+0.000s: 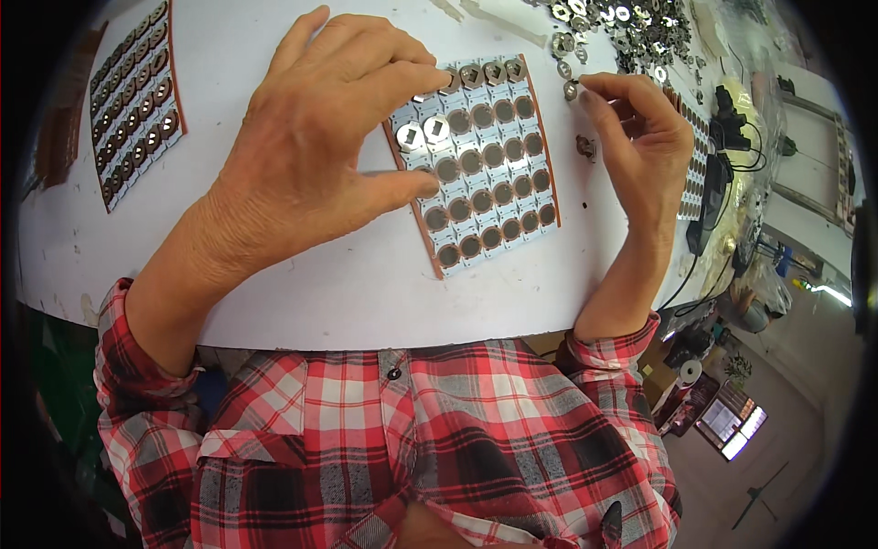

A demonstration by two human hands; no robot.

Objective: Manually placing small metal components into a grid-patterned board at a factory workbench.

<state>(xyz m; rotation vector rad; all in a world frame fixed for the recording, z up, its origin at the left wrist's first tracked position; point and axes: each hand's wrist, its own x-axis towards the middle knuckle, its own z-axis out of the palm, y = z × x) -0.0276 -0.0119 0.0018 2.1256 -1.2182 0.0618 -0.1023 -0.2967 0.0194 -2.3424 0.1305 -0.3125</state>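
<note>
On the white table in front of me lies a panel of small circuit boards (498, 174) with rows of round dark pads. Shiny metal clips (436, 127) sit along its far row and on two places at the left of the second row. My left hand (306, 137) spreads over the panel's left edge, thumb and index finger wide apart and their tips over the boards. Right of the panel, my right hand (645, 133) pinches a small metal clip (571, 90) between thumb and index finger. Its other fingers are curled in.
Loose metal clips (645, 32) are heaped at the far right, with one (585, 145) lying closer. Another panel with clips (137, 105) lies at the left. Beyond my right hand are a further panel (692, 165), black cables (732, 128) and clear plastic bags (768, 91).
</note>
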